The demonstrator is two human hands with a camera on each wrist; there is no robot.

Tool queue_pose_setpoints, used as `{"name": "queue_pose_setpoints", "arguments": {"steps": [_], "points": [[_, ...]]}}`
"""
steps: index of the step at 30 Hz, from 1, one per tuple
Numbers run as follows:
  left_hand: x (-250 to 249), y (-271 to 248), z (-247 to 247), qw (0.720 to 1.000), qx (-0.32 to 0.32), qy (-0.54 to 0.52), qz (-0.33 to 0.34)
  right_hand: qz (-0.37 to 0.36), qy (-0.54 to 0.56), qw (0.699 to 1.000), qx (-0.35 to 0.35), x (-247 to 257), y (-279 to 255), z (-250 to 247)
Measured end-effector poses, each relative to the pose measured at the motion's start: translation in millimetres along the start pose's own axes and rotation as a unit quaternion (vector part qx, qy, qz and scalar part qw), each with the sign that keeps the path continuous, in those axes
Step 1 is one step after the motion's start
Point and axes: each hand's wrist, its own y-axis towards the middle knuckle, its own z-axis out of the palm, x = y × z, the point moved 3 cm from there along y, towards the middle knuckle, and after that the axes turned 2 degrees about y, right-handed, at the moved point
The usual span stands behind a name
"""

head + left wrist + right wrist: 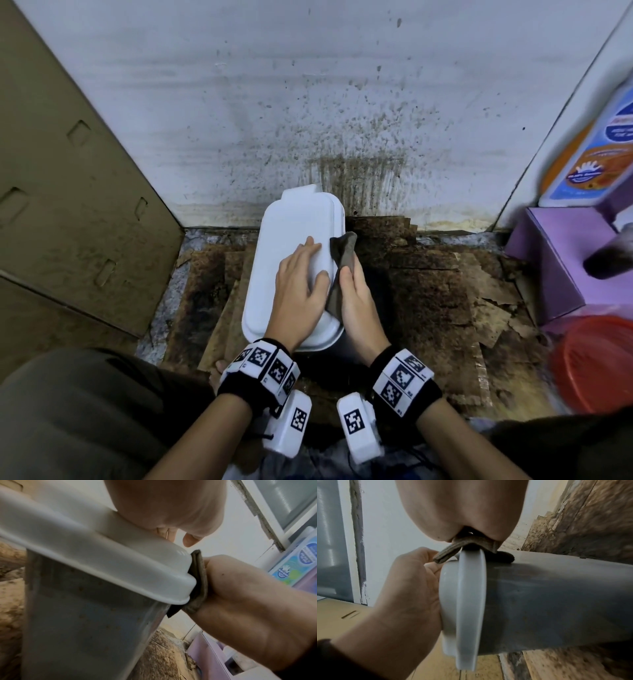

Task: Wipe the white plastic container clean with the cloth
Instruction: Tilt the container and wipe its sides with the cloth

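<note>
A tall white plastic container [291,233] with a white lid stands on the floor near the wall. My left hand [301,281] lies flat on the lid with its fingers stretched out, the thumb at the lid's right edge. My right hand [356,301] grips a grey-brown cloth [344,250] and presses it against the right rim of the lid. In the left wrist view the folded cloth [199,585] is squeezed between the lid's rim [102,563] and the right hand [248,601]. In the right wrist view the cloth [453,550] wraps over the rim [465,601].
Stained brown cardboard sheets [428,291] cover the floor. A brown cardboard box [68,205] stands close on the left. A purple box [565,267] and a red round lid [596,363] sit on the right. The spattered white wall [308,102] is right behind the container.
</note>
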Motion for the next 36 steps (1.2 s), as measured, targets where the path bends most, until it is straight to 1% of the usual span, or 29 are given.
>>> {"name": "queue_pose_setpoints", "arguments": {"steps": [6, 8, 10, 12, 14, 16, 17, 18, 19, 21, 22, 23, 26, 29, 33, 36], "points": [[-3, 2, 1, 1.0, 0.014, -0.023, -0.004, -0.022, -0.019, 1.0, 0.003, 2, -2, -3], [-2, 4, 1, 0.997, 0.022, -0.07, -0.014, -0.032, -0.041, 0.999, -0.002, 2, 0, -7], [-5, 6, -2, 0.986, 0.028, -0.16, -0.037, -0.038, -0.07, 0.997, -0.01, 4, 2, -13], [-8, 7, -8, 0.978, 0.009, -0.202, -0.052, -0.03, -0.095, 0.995, -0.02, 6, 2, -22], [-3, 7, -18, 0.982, -0.045, -0.174, -0.06, -0.027, -0.121, 0.992, -0.024, 11, 1, -31], [7, 7, -27, 0.988, -0.1, -0.091, -0.08, -0.015, -0.139, 0.99, -0.031, 15, 0, -40], [12, 6, -31, 0.988, -0.117, -0.04, -0.096, -0.007, -0.14, 0.989, -0.036, 15, 0, -44], [17, 5, -33, 0.986, -0.115, 0.007, -0.122, -0.002, -0.139, 0.989, -0.04, 15, 1, -49], [22, 4, -32, 0.982, -0.09, 0.035, -0.161, -0.003, -0.136, 0.99, -0.044, 16, 2, -53], [28, -1, -22, 0.969, -0.002, 0.045, -0.243, -0.009, -0.138, 0.989, -0.049, 15, 2, -60], [31, -4, -16, 0.963, 0.031, 0.038, -0.266, -0.007, -0.144, 0.988, -0.049, 14, 2, -64], [31, -6, -10, 0.961, 0.048, 0.028, -0.272, 0.0, -0.151, 0.987, -0.049, 14, 3, -67], [33, -7, 2, 0.969, 0.037, 0.008, -0.246, 0.026, -0.14, 0.989, -0.046, 22, -1, -73], [35, -5, 3, 0.971, 0.023, -0.008, -0.237, 0.028, -0.124, 0.991, -0.05, 23, -6, -71], [35, -6, -1, 0.971, 0.027, -0.027, -0.234, 0.036, -0.113, 0.988, -0.095, 9, -8, -68], [33, -5, -6, 0.975, 0.04, -0.041, -0.213, 0.035, -0.122, 0.982, -0.137, -3, -12, -67]]}}
